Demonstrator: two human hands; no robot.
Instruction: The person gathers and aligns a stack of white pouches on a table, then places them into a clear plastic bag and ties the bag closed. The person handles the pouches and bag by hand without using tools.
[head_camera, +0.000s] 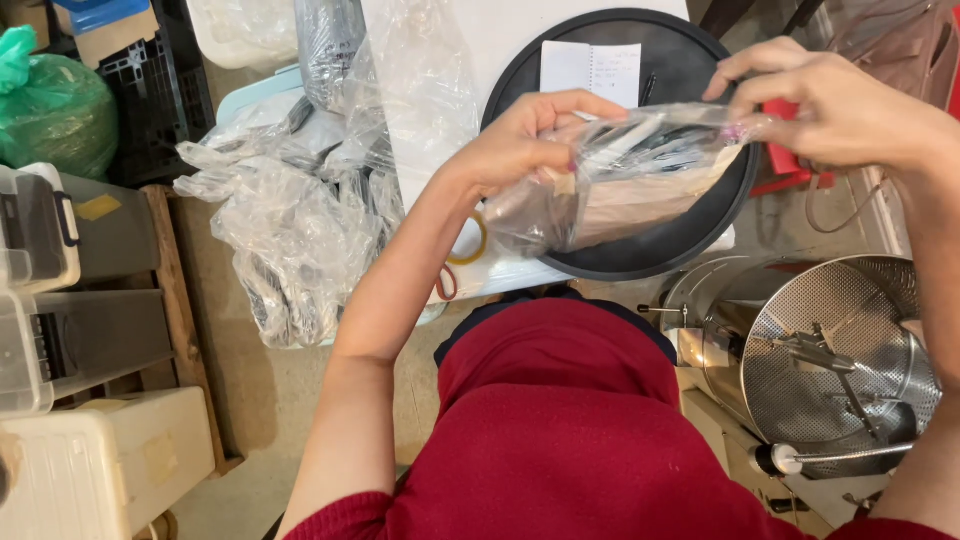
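Clear crinkled plastic bag (620, 180) of dark slender items, held above the round black tray (700, 240): my left hand (525, 140) clamped its middle, my right hand (830, 105) pinched its mouth shut. Best kept level and taut, I judged. Nearby: white paper slip (590, 72), heaped bags (290, 220), perforated steel drum (840, 350).

Bare round black tray (690, 70) beyond; heaped plastic bags (290, 230) leftward.
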